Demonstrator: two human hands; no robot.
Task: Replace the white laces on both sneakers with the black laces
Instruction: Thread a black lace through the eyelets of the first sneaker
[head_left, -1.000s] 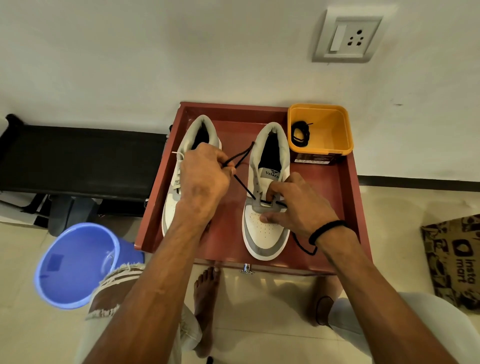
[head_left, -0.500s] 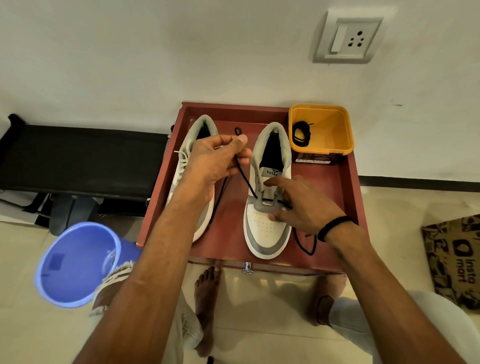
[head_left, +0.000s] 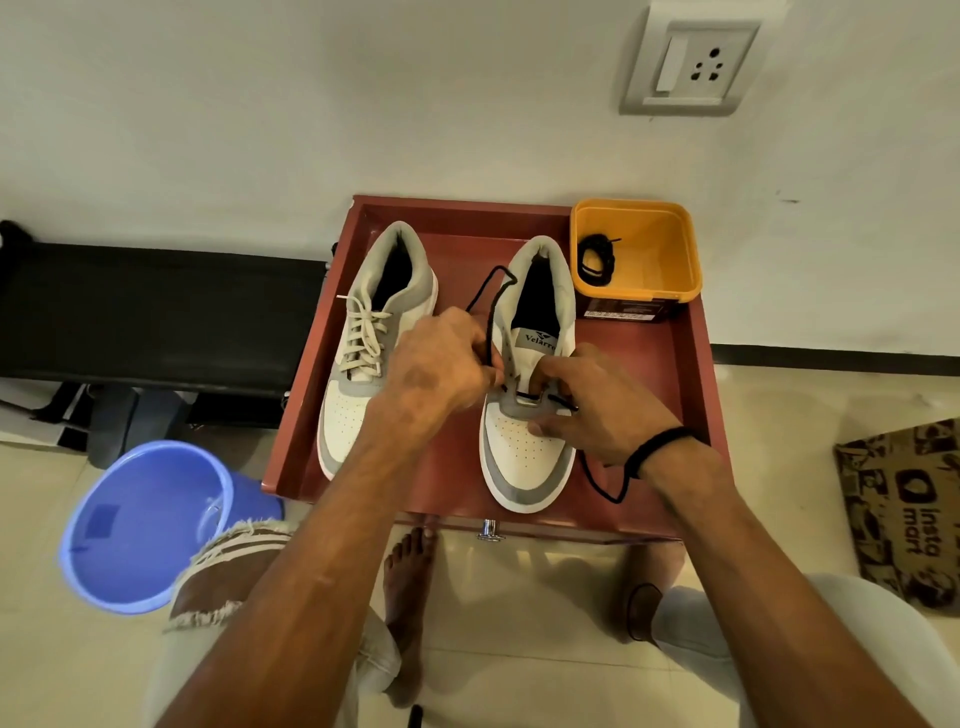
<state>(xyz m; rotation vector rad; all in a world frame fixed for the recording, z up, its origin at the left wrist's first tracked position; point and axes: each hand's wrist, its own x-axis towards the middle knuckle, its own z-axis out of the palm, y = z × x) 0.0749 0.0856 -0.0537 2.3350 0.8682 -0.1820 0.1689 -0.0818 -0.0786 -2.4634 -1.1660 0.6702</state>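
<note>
Now lacing the right sneaker (head_left: 524, 441) on the red tray (head_left: 691, 395).
My left hand (head_left: 441, 364) pinches the black lace (head_left: 491, 312) at its left eyelets; my right hand (head_left: 597, 410) grips the sneaker's right side.

"Velarre" is printed on the right sneaker's tongue label (head_left: 540, 340); "insta mart" is read on the brown paper bag (head_left: 906, 512).

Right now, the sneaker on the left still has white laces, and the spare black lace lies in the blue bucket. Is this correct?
Not quite. The left sneaker does have white laces, but the spare black lace lies in the yellow tub, not the blue bucket. The head view shows it.
</note>
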